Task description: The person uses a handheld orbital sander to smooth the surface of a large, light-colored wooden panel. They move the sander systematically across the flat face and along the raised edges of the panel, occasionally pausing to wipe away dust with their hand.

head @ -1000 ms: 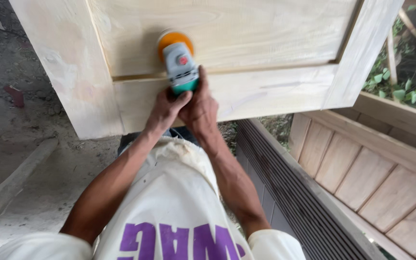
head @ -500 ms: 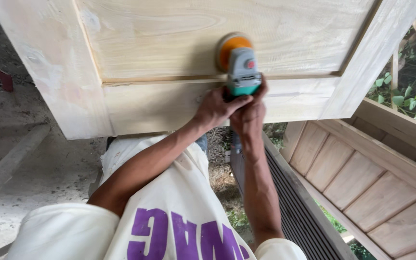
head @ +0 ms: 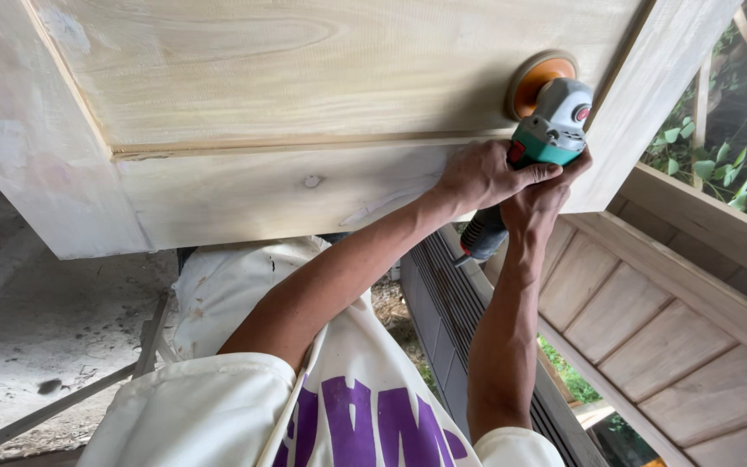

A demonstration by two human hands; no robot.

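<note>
Your left hand (head: 482,175) and your right hand (head: 542,195) are both clenched around the grey and teal body of a power sander (head: 546,130), left hand on top and to the left, right hand just beside it and underneath, fingers wrapped over the grip. The sander's dark handle end pokes out below your hands. Its round orange pad (head: 536,79) lies flat against the pale wooden door panel (head: 304,60) at the panel's right end, close to the right-hand frame piece (head: 650,95) and just above the groove that parts the panel from the lower rail (head: 287,195). A small knot shows in that rail, well left of your hands. Both your forearms reach up and forward from your white shirt with purple lettering (head: 356,406). To your right stands another wooden piece with slanted boards (head: 650,337), and between it and you runs a dark ribbed strip (head: 451,303). Green leaves (head: 737,173) show beyond the door's right edge. On your left, below the door, lies a dusty concrete floor (head: 45,320) with a thin wooden slat (head: 36,415) across it.
</note>
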